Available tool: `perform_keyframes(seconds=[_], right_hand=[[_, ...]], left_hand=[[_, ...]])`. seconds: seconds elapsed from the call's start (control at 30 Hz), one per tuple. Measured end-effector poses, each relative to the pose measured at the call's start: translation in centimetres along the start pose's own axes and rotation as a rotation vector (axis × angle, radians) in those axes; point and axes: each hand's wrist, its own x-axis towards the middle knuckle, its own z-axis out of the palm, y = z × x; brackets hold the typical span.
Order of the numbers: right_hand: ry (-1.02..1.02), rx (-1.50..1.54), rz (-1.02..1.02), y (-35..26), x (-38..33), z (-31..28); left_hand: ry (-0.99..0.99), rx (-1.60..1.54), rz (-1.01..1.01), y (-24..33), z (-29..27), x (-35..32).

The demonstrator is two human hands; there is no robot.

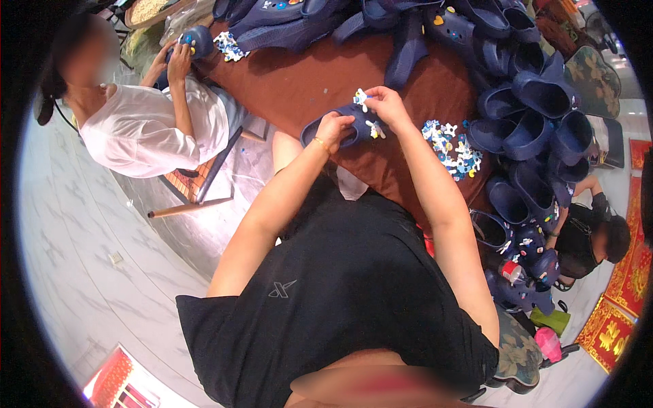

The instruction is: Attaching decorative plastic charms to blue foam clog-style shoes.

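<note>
While our left hand (pixel 331 132) grips a navy clog (pixel 360 124) at the near edge of the brown cloth (pixel 292 92), our right hand (pixel 386 109) is close beside it with a small white charm (pixel 360 100). We have the left fingers curled over the clog's rim, closed on it, and the right thumb and fingertips pinched together on the charm (whether that charm touches the clog, we cannot tell). We see another white figure (pixel 375 129) on the clog's right end, just below our right hand. To the right of our right forearm, we have a loose heap of white, blue and yellow charms (pixel 452 151) on the cloth. Past it, we see many navy clogs (pixel 534 129) piled along the right side, with more shoes (pixel 292 27) across the far side. On our left sits a co-worker in a white top (pixel 153 129), both hands on another clog (pixel 197 42), near a smaller charm pile (pixel 230 46). On our right we see a person in dark clothing (pixel 581 234) beside the stacked clogs
</note>
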Motion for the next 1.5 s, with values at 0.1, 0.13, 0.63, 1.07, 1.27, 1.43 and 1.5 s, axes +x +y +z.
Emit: perform_keyframes(seconds=[0.1,0.13,0.63,1.07,1.27,1.43,1.5], right_hand=[[-0.066,-0.086,0.137,-0.3,0.6,-0.4],[-0.079,-0.120,0.167,-0.5,0.7,-0.5],[-0.317,-1.182,0.296,-5.3,3.8,1.6],[-0.764,-1.399,0.657,0.0,11.3,2.4],[-0.266,-0.999,-0.267,-2.8,1.6,1.6],[-0.130,-0.935,-0.431,-3.1,-1.9,1.1],[-0.167,-1.043,-0.381,-3.3,-1.4,1.0]], left_hand=[[0.004,-0.032,0.024,0.1,0.4,-0.4],[0.015,-0.018,0.023,0.1,0.4,-0.4],[-0.085,0.023,0.025,-0.5,-0.9,0.8],[-0.015,-0.090,-0.127,0.0,-0.2,0.8],[0.123,-0.018,-0.178,0.0,0.5,2.3],[0.088,-0.091,-0.195,-0.2,0.1,2.5],[0.010,-0.112,-0.233,-0.1,-0.3,2.9]])
